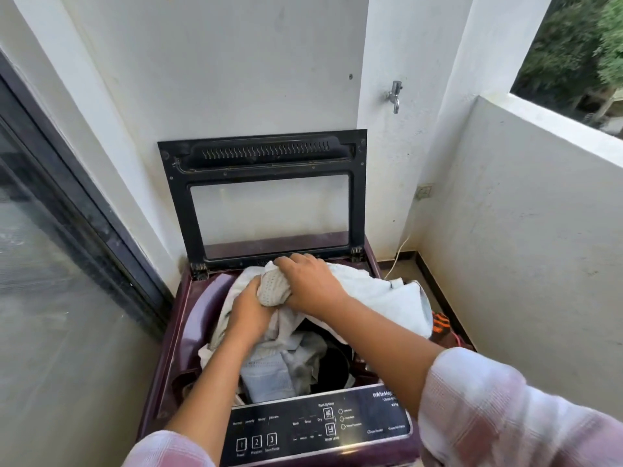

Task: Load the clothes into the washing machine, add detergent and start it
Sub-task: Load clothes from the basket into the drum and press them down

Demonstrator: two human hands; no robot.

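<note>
A: Pressing clothes (269, 352) down? Which hand's closer?
B: Both. Left hand (251, 310) and right hand (308, 281) bunched round a pale wad right over the drum; pile's below and toward me, part draped on the washing machine (183, 332) rim.
A: Writing?
B: Control panel (317, 429): "WhiteMag…", btns 1 2 3, "Wash Options".

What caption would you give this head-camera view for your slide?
Both hands, left hand and right hand, press pale bundled clothes into the open maroon top-loading washing machine.
</note>
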